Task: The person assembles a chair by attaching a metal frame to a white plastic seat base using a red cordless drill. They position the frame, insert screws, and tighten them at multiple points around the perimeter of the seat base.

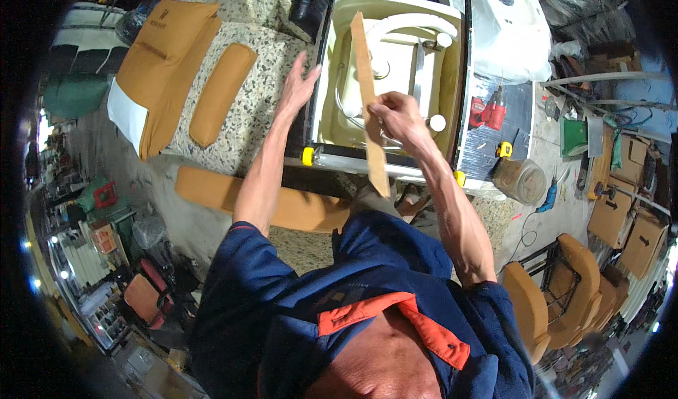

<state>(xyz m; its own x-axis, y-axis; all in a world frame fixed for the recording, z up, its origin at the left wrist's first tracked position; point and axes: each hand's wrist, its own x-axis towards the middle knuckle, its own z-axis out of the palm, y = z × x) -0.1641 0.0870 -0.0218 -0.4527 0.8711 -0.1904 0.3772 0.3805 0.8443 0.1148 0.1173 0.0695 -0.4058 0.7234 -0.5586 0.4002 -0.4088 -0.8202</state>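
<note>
1. A cream moulded shell is seen lying open, unfinished.
2. A long tan strip is held over the shell, not yet laid.
3. The right hand is closed on the strip; the left hand is spread at the shell's left edge.

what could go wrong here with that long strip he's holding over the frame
The right hand grips the long wooden strip only near its middle, so both ends stand free and it could twist or slip. Its upper end reaches over the cream moulded shell and white tubing and might knock them. The left hand rests by the shell's edge, where a swinging strip could catch it.
</note>
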